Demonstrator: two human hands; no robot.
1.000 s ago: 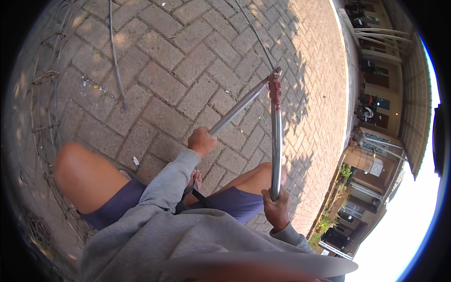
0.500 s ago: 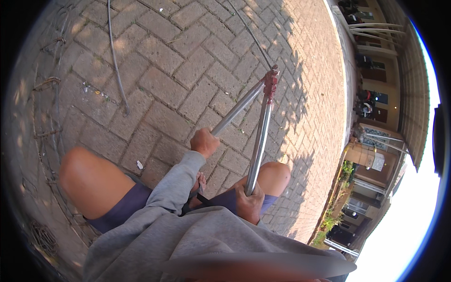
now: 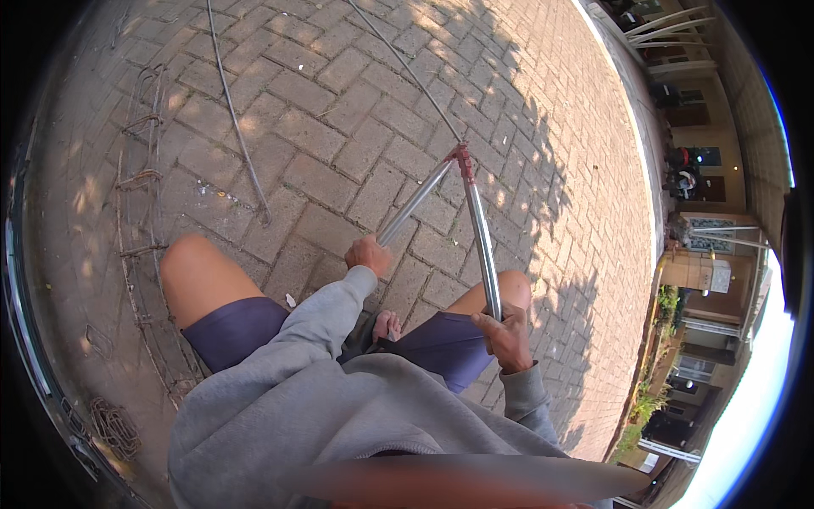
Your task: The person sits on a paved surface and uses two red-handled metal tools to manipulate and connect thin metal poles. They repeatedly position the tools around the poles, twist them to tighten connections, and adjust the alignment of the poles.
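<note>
Around mid-frame, my left hand [image 3: 366, 256] and right hand [image 3: 506, 336] each grip one handle of a red-headed cutter [image 3: 479, 227], below a grey rod [image 3: 413, 78].

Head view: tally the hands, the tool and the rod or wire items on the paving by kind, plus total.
Hands: 2 (left hand, right hand)
Long-handled cutter: 1
Loose rod lengths: 2 (left rod, right rod; may join out of frame)
Tied-rod frame: 1
Coil: 1
Total: 7
</note>
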